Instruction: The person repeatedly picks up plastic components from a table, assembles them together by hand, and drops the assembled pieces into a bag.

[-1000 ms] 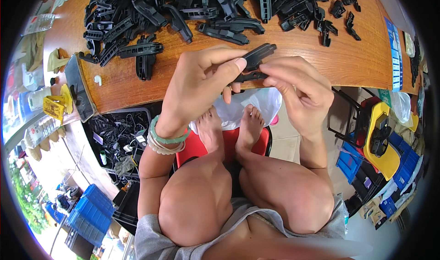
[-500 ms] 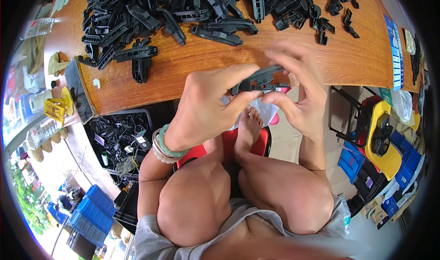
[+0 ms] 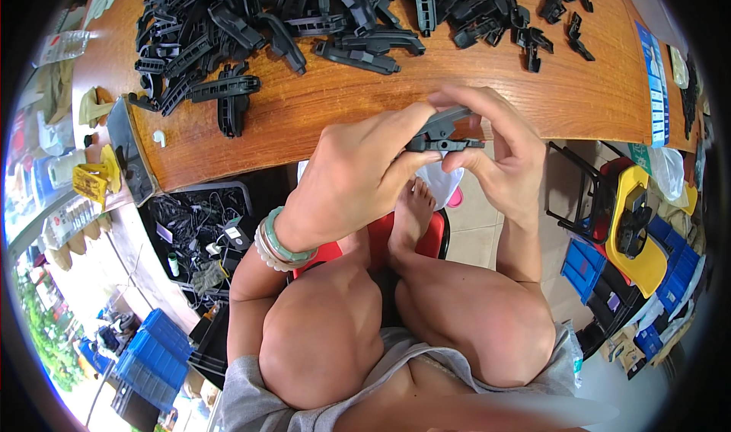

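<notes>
Between my two hands, just off the table's near edge, is a black plastic part with a curved upper piece over a flatter lower bar. My left hand grips its left end, thumb below and fingers behind. Around its right end curls my right hand, thumb against the underside and fingertips on top. Beyond my hands, a heap of long ribbed black plastic parts lies on the wooden table. Smaller black clip-like parts are piled to its right.
A white earbud and a dark flat panel lie near the table's left corner. Below stands a black crate of cables. On the right are a yellow chair with black parts on it and blue crates.
The curved upper piece and the lower bar now sit closer together. My right fingers have come down from above onto the part, and my left hand has shifted slightly right.
</notes>
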Motion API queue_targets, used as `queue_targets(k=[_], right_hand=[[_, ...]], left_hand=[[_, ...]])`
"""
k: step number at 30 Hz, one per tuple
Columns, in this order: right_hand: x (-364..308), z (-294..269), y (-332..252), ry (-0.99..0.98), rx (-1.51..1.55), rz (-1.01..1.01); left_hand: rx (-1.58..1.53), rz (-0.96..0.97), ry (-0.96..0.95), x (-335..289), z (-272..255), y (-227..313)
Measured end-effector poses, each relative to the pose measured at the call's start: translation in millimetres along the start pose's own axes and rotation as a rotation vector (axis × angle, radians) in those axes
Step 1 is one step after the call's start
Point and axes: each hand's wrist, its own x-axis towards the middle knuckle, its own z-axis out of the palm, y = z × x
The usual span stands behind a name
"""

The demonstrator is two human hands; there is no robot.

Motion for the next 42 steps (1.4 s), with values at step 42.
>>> queue_targets(k=[42], right_hand=[[-14,7,3,0.138,0.161,0.148]], left_hand=[[-0.011,0.042,-0.012,-2,3,-6]])
